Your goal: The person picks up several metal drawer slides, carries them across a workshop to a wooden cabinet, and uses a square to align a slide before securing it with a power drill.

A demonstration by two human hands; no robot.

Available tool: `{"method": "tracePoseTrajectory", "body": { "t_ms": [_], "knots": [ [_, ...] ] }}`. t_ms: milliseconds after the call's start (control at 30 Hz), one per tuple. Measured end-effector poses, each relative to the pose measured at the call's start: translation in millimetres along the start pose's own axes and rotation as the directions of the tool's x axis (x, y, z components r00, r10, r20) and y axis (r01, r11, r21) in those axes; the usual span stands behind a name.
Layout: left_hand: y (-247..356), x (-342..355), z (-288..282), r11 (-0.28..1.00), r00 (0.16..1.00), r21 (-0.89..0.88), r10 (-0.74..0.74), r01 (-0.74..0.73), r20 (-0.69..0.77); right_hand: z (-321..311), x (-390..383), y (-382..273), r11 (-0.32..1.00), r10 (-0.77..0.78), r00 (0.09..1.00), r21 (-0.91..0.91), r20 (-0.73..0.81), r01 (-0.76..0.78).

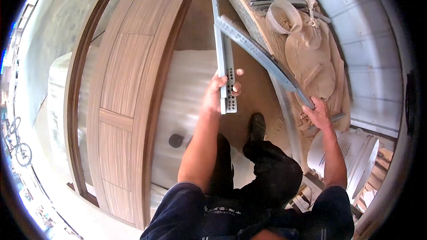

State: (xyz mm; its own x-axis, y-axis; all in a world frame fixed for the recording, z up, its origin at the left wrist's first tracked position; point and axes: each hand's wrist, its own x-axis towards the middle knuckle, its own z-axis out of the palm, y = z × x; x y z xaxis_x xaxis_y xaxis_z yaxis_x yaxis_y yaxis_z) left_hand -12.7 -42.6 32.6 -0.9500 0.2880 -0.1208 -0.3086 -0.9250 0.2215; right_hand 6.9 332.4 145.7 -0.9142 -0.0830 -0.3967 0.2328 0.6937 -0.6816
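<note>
Metal rail (pixel 224 58): left hand (pixel 220 92) clenched round its lower end, long axis running up and away.
Second rail (pixel 262 58) crosses behind it near the top, slanting down to the right hand (pixel 319 114), which grasps its lower end over the sawdust-strewn desk (pixel 311 58).

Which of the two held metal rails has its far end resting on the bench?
The right hand rail: it slants up onto the bench. The left hand rail stands free.
</note>
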Motion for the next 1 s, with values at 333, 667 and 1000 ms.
{"method": "tracePoseTrajectory", "body": {
  "t_ms": [333, 667, 1000],
  "knots": [
    [-1, -8, -6, 0.984, 0.993, -0.164, -0.049, 0.066, 0.108, -16, -14, 8, 0.967, -0.113, 0.987, -0.240, -0.111, 0.083],
    [-10, -10, -8, 0.988, 0.996, -0.135, -0.085, 0.079, -0.038, 16, -20, 12, 0.970, 0.220, 0.975, 0.103, 0.010, -0.220],
    [13, -17, -10, 0.976, 0.976, 0.029, -0.215, 0.216, -0.041, -25, -7, -2, 0.912, -0.172, 0.976, -0.395, -0.133, 0.107]
  ]
}}
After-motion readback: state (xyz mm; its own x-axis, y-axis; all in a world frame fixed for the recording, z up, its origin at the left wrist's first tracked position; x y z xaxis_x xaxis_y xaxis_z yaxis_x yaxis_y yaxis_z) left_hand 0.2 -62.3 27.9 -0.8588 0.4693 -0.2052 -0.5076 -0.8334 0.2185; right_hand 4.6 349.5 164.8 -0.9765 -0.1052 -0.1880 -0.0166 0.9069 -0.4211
